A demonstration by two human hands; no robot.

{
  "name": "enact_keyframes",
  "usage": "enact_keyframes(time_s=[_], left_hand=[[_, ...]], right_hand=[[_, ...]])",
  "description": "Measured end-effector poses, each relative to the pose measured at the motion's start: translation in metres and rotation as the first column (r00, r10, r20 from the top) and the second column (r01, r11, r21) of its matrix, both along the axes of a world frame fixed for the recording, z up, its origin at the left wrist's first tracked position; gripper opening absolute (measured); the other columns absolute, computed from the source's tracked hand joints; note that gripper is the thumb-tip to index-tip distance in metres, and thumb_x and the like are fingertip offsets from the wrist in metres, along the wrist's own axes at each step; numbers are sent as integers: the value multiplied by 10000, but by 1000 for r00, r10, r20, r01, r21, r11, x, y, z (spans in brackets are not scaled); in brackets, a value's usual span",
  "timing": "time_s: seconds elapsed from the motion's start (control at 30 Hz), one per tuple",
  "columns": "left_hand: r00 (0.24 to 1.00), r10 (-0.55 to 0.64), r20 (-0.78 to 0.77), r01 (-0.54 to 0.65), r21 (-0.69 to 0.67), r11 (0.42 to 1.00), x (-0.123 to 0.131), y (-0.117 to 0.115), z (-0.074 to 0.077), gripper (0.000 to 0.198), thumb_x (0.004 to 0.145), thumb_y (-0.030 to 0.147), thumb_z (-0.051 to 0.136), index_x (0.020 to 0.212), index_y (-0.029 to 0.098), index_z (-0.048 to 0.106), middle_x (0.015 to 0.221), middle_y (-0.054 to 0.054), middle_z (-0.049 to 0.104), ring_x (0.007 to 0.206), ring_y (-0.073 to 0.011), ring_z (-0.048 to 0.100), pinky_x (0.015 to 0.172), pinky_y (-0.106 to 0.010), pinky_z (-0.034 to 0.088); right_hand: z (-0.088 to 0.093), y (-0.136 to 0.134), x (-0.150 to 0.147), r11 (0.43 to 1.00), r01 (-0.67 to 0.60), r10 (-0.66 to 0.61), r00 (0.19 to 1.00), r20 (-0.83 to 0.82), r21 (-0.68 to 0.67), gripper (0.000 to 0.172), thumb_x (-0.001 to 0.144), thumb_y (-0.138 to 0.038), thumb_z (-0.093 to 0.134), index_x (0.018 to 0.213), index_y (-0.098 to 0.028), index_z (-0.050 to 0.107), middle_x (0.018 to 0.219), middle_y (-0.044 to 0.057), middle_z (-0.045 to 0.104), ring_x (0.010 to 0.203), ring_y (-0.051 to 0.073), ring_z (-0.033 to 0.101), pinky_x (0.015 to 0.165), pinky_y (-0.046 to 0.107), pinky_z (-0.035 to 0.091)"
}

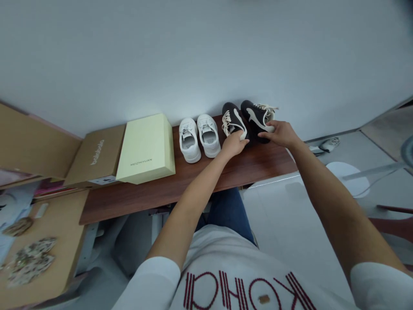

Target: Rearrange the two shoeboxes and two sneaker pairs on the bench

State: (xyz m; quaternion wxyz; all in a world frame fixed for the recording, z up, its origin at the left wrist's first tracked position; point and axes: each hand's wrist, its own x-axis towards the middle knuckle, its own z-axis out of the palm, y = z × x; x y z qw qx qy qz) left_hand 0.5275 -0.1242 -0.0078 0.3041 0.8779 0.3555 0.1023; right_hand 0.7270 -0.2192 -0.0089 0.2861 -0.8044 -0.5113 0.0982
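My left hand [236, 144] is closed on the heel of a black sneaker [232, 115] with a cream stripe and cream laces. To its right, my right hand [280, 134] pinches the heel collar of the matching black sneaker [253, 114]. Both black sneakers are at the right part of the brown wooden shelf [258, 161], toes toward the wall. Just left of them stands a pair of white sneakers, the left one [190, 150] and the right one [211, 146], with heels toward me.
Left of the white sneakers lie a pale yellow shoebox [145, 146] and a brown shoebox [97, 153]. A tan desk [64, 241] with a patterned bow [34, 258] is at lower left. At right, a white round base [348, 174] and another shoe [329, 144] are on the floor.
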Motion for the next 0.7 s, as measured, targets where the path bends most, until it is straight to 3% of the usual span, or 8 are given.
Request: enact_keyframes(time_s=[0.1,0.23,0.7], left_hand=[[985,-6,-170,25,111,993,2,-6,19,298,928,317,606,1190,174,624,1199,-143,699,1141,-295,648,937,-378,494],[951,-27,-307,72,136,988,9,-12,31,336,931,286,590,1246,172,621,1251,-161,685,1172,-308,644,935,-392,505],[925,-54,-376,110,130,985,23,3,26,374,884,203,629,1246,112,652,1254,-222,673,1199,-358,631,969,-453,516]], right_hand=[[10,6,-12,995,-46,70,949,309,-83,531,803,-555,704,1149,-153,716,938,123,746,914,306,664,843,393,457],[18,15,-24,977,-58,155,851,502,-204,453,887,-528,628,1167,-183,716,996,151,750,1043,347,632,913,422,390],[1,30,-26,931,-31,249,783,571,-363,357,908,-444,619,1137,-187,713,1050,139,760,1044,317,638,873,387,364]])
